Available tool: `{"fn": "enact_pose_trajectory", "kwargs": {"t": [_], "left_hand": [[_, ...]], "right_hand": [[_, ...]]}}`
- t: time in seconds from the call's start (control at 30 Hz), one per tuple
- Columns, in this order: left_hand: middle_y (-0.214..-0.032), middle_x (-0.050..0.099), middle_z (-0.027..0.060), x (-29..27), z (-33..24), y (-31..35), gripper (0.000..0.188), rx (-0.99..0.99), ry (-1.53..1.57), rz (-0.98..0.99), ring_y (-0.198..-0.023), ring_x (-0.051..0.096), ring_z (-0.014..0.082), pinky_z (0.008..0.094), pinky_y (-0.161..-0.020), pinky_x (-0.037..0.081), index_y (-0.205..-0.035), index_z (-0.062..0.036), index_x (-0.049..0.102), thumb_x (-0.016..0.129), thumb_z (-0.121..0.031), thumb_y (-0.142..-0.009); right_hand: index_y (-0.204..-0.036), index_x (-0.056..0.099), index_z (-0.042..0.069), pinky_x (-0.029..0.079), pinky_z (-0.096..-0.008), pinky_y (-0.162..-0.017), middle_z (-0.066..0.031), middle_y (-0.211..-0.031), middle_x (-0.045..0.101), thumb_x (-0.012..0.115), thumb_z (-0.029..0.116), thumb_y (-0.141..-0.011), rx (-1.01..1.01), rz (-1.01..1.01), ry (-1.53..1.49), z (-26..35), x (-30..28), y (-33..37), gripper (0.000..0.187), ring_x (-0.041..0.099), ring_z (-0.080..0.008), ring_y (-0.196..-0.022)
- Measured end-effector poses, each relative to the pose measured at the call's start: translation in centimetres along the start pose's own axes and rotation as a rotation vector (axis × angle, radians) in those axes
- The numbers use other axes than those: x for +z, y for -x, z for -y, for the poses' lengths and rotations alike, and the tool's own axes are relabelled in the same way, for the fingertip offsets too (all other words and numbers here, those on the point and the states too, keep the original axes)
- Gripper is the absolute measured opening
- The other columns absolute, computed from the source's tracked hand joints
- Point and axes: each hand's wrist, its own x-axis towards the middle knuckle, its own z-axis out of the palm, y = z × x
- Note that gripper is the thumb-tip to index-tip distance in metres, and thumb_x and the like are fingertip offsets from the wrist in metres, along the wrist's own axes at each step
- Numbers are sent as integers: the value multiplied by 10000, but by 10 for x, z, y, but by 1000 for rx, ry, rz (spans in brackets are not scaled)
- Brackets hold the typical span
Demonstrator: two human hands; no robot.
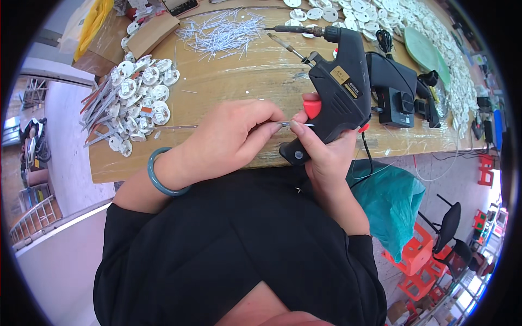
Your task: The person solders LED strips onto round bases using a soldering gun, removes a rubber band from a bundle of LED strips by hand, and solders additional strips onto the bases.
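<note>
My right hand [329,157] is wrapped around the grip of a black soldering gun [340,81] with a red trigger [311,108]. The gun's dark tip and a thinner feed tube point to the upper left. With its thumb and a fingertip, the same hand also pinches a thin grey-white wire [308,125]. Closed in a pinch, my left hand [231,133] holds the wire from the other side, close to the right thumb. A thin strand [182,126] emerges left of my left hand; whether it is the same wire, I cannot tell.
White round parts with leads [130,92] are heaped at the table's left. Loose white wires [223,33] lie at the back, many white discs [370,13] at the far right. A black box-shaped device [397,106] stands right of the gun. A teal bag [389,201] hangs below the table edge.
</note>
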Motion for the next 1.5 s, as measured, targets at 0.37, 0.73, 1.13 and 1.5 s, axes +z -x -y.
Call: {"fn": "enact_pose_trajectory", "kwargs": {"t": [0.37, 0.73, 1.13, 1.5], "left_hand": [[-912, 675, 88, -5, -24, 1, 304, -20, 38, -14, -713, 621, 124, 259, -620, 476, -1154, -53, 678, 604, 30, -870], [-833, 622, 122, -18, -55, 20, 168, 176, -399, -215, -697, 614, 269, 312, -615, 491, -946, -8, 642, 667, 80, -806], [-828, 665, 100, -33, -46, -9, 204, 466, -191, -326, -706, 637, 223, 288, -591, 490, -931, -3, 685, 732, 58, -742], [-835, 617, 106, -10, -46, 3, 253, 332, -621, -80, -652, 610, 248, 335, -556, 448, -1042, -48, 606, 636, -55, -791]], "right_hand": [[-1210, 547, -29, 525, -296, -846, -106, -1118, 623, 782, 5, -747, -67, -16, 6, -11, -7, 7, 521, 638, -149, -928], [-1183, 548, -55, 536, -293, -743, -99, -987, 642, 697, -29, -798, 102, 81, -77, -1, -17, 9, 413, 650, -159, -829], [-1215, 526, -76, 551, -331, -704, -193, -1130, 617, 567, 28, -904, 15, -35, -125, -21, -56, 24, 330, 658, -223, -827], [-1259, 494, -68, 554, -342, -717, -196, -1146, 609, 572, 56, -915, -17, -85, -210, -25, -64, 23, 374, 659, -231, -844]]}}
